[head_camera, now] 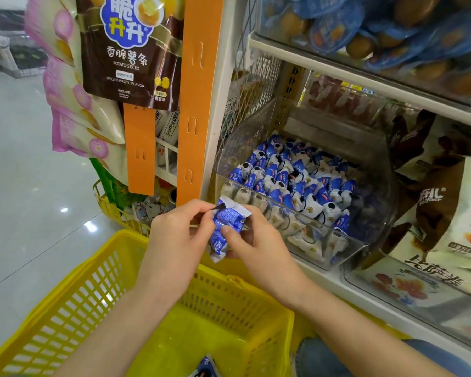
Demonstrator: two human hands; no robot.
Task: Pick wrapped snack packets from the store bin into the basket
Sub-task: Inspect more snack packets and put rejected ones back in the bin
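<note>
1. Both my hands are close together and clamped on one blue and white packet (225,225). My left hand (178,235) pinches its crimped top edge, and my right hand (259,248) holds the body between thumb and fingers. If I tug the hands apart, the seam may tear and the packet would be spoiled.

2. The packet hangs over the far rim of the yellow basket (65,303), not over its middle. If I let go here, it could hit the rim and bounce out, either into the gap by the shelf (378,303) or onto the floor (25,186). I judge it safer to bring it back towards me before I release it.

3. The wrapper looks slick. If one hand opens first, the other has only a small pinch, and the packet may slide free sideways.

4. My right hand is just beside the front wall of the clear bin (378,213). A careless swing could knock the bin or disturb the heap of packets (280,183) inside it, which comes close to the front lip.

5. A smaller yellow basket (106,205) stands just beyond my left hand. A loose toss could land the packet there instead.

6. Only one other packet (206,367) shows on the basket floor, so the task looks barely begun. Hurrying through the many picks left would make each of these slips more likely.
</note>
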